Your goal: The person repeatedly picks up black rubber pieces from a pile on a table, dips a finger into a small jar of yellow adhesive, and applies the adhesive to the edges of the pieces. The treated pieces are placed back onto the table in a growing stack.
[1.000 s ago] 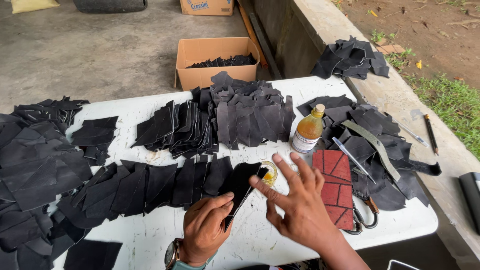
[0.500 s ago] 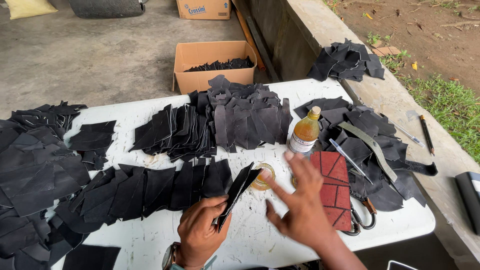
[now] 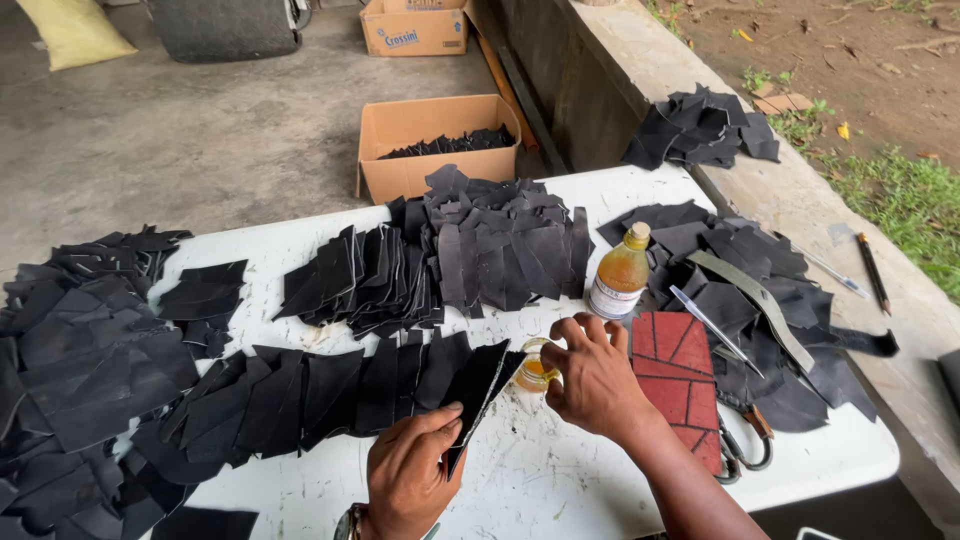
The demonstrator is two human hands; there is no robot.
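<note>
Our left hand (image 3: 408,478) grips a black leather piece (image 3: 478,385); our right hand (image 3: 594,374), fingers curled, dips into the glue cup (image 3: 536,370) at two o'clock, likely for glue.

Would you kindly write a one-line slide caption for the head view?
Left hand holds a black leather piece while right hand dips into a small amber-filled cup on the white table.

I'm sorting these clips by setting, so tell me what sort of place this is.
Probably an informal open-air workshop for leather or similar sheet material. A white table carries stacks of black cut pieces, with scissors alongside; a cardboard box of more pieces stands on bare concrete beside a grassy yard.
</note>
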